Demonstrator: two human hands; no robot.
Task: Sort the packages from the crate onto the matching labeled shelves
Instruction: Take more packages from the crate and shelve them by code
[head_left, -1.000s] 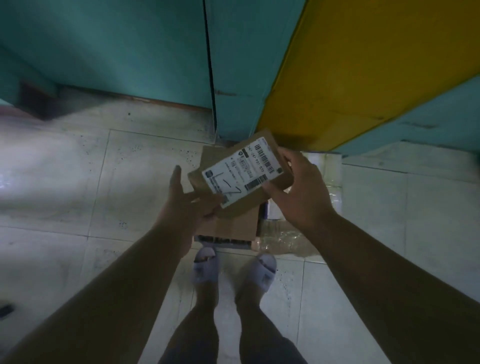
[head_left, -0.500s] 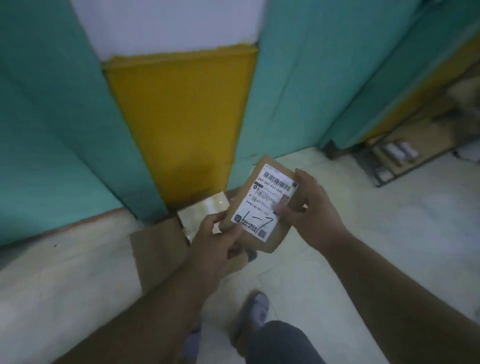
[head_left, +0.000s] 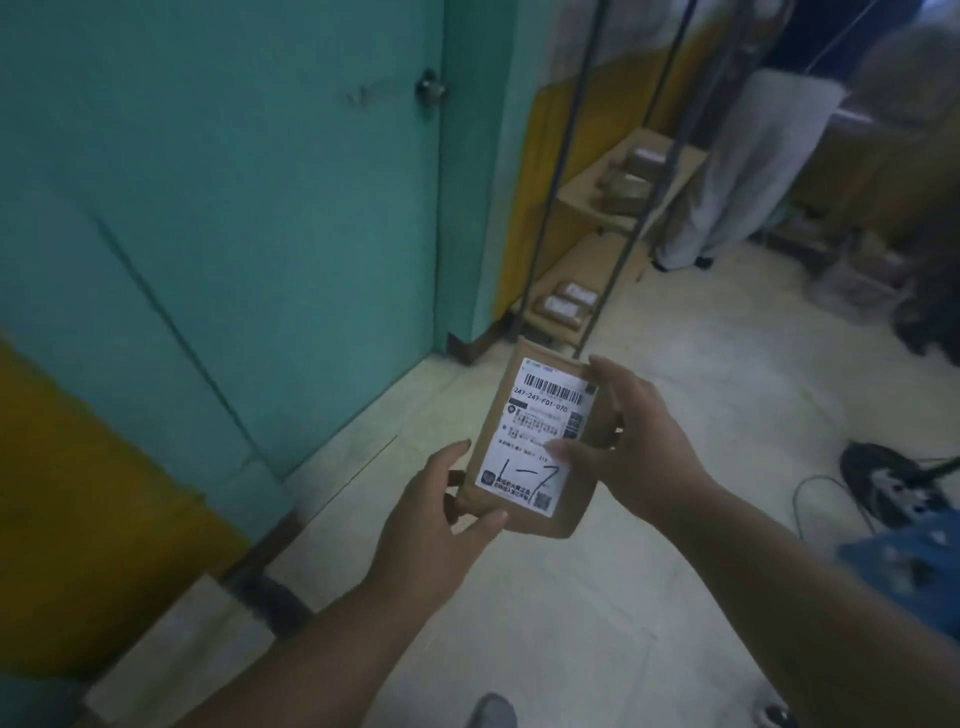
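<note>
Two hands, left hand and right hand, both grip one package; shelf beyond.

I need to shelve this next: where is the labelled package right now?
In the head view, the package is held at centre between the left hand and right hand, above the floor, short of the shelf rack.

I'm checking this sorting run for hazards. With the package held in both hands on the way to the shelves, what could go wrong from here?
1. The package is gripped only at its edges by the left hand and right hand; it might slip.
2. A cable and a dark device lie on the floor to the right, a possible trip hazard.
3. The label's handwritten mark is loose scrawl and the shelves are dim, so misplacing seems possible.
</note>
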